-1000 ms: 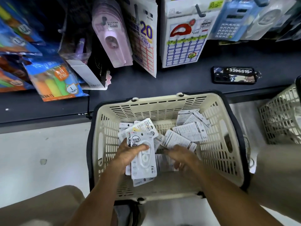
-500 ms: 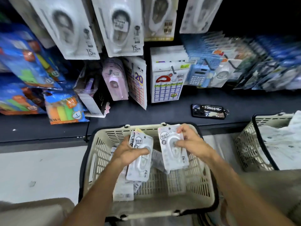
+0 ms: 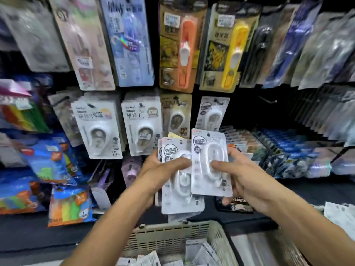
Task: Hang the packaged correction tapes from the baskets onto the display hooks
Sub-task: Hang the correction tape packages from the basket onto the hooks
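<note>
Packs of correction tape are held raised in front of the display, above the basket [image 3: 172, 240]. The right hand [image 3: 244, 177] pinches a single pack [image 3: 210, 164], thumb across the blister front and fingers behind; its long axis is upright, hang hole uppermost. The left hand [image 3: 161, 173] grips a stack of packs [image 3: 178, 179], thumb over the front card, also upright and tilted a little. The single pack overlaps the right edge of the stack.

Matching stock hangs on a hook [image 3: 218, 101] directly above and beyond the single pack, with the same round label on the hanging pack [image 3: 210, 114]. The right hand is the nearer to it; the likely move is up and forward, keeping the card upright so the hole meets the hook tip.

Neighbouring packs hang close on the left of that hook. To its right lies dark open room, with a bare hook [image 3: 267, 99] projecting there. Tall scissor-type cards hang just above, limiting headroom. More packs lie in the basket below. Hook-tip detail is blurred.
</note>
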Demonstrator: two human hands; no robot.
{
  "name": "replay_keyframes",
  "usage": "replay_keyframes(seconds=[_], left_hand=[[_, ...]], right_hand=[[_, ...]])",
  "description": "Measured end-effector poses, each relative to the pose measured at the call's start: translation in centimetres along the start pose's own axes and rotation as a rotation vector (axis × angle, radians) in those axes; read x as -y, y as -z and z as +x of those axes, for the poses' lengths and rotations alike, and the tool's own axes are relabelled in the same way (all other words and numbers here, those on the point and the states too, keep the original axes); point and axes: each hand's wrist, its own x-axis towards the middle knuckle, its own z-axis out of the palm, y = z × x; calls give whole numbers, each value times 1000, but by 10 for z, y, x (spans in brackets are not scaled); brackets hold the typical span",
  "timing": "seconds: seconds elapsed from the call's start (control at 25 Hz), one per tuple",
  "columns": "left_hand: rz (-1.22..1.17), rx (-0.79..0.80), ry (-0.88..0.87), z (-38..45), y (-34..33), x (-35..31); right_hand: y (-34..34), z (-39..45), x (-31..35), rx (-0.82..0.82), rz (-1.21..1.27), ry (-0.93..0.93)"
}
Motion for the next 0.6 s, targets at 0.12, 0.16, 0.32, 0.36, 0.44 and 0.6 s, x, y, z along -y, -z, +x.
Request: replay_keyframes(seconds=[0.12, 0.16, 0.32, 0.36, 0.44, 0.6], left_hand=[[-37, -15, -43, -2, 9, -22], [-55, -17, -41, -3, 13, -26], [-122, -31, -73, -7, 22, -32], [-135, -24, -82, -8, 23, -33], [-140, -2, -100, -11, 23, -34], [-90, 34, -152, -14, 17, -50]], right_hand=[[16, 13, 33, -204, 4, 177], [19, 19, 38, -266, 1, 194], [22, 32, 40, -372, -14, 159], [21, 34, 41, -408, -17, 153], [21, 35, 46, -491, -5, 161], [20, 34, 46, -500, 15, 47]])
